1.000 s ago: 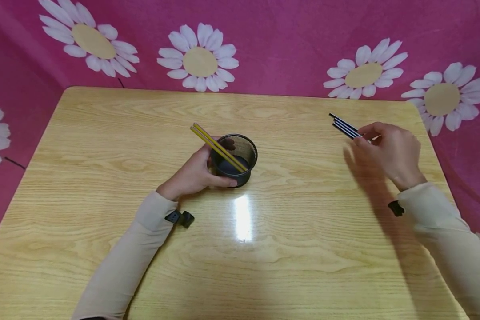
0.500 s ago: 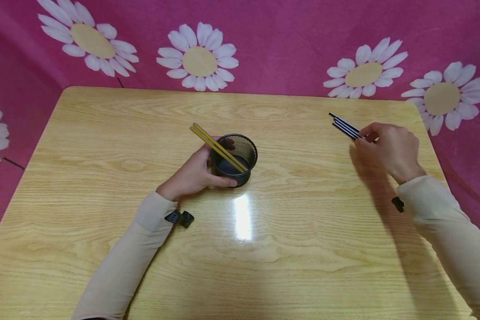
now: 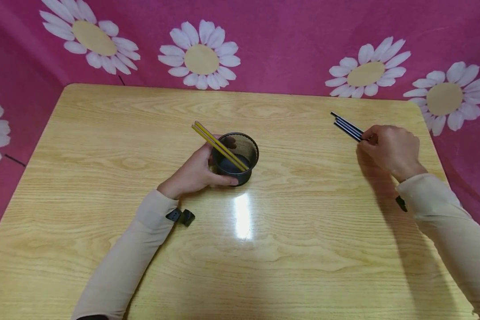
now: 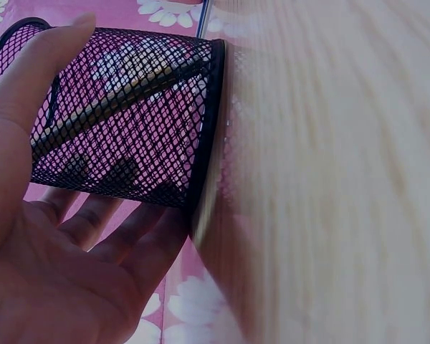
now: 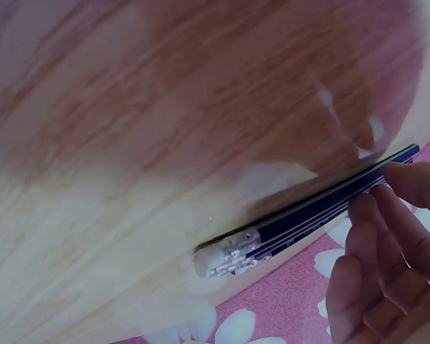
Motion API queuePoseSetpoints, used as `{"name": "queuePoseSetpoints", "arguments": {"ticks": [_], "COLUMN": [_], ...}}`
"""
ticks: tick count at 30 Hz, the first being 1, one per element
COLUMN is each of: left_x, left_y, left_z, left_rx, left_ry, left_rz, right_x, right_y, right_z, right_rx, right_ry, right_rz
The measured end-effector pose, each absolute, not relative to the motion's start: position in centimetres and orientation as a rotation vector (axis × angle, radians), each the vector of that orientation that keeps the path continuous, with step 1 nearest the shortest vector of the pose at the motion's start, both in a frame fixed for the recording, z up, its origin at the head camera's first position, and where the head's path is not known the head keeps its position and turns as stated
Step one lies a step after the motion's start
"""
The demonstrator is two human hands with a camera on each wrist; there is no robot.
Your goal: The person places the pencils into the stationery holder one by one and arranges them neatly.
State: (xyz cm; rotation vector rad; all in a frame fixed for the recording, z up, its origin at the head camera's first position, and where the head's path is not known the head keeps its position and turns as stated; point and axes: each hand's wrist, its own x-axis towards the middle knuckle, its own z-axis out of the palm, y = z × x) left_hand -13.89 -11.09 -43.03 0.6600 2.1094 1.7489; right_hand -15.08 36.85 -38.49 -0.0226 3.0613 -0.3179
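A black mesh pencil cup (image 3: 240, 178) stands upright near the middle of the table, and my left hand (image 3: 194, 173) grips its side with the thumb and fingers curled round it. Two yellow pencils (image 3: 214, 142) lean inside the cup, their upper ends sticking out over the left of the rim. At the right, several dark striped pencils (image 3: 347, 126) lie together on the table. My right hand (image 3: 396, 149) pinches them near one end. In the right wrist view, white erasers with metal ferrules (image 5: 233, 258) show at the end of the dark pencils (image 5: 308, 215).
The wood-grain table (image 3: 296, 249) runs back to a pink cloth (image 3: 280, 49) printed with white flowers. A bright light reflection (image 3: 243, 218) lies on the tabletop in front of the cup. Small black wrist devices (image 3: 180, 217) hang at both cuffs.
My right hand has shifted slightly to the right along the dark pencils, and its fingers now cover their near ends. The left hand, the cup and the yellow pencils keep their places.
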Motion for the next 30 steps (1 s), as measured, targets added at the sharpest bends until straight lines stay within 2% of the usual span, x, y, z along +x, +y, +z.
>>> {"name": "queuePoseSetpoints", "arguments": {"ticks": [5, 17, 24, 30], "left_x": [-14.2, -13.3, -14.1, -13.2], "left_y": [-11.1, -10.9, -11.2, -10.7], "left_z": [-43.7, -41.8, -43.5, -41.6], "left_rx": [0.646, 0.623, 0.66, 0.604], "left_ry": [2.106, 2.069, 2.08, 2.068], "left_rz": [1.761, 1.762, 1.754, 1.756], "right_x": [-15.2, -15.4, -15.3, -15.1], "right_y": [36.8, 36.9, 36.8, 36.7], "right_z": [-38.8, -39.2, -39.2, -39.0], "right_rx": [-0.035, -0.079, -0.059, -0.028], "right_ry": [3.066, 3.102, 3.094, 3.08], "right_rz": [-0.285, -0.238, -0.229, -0.235]}}
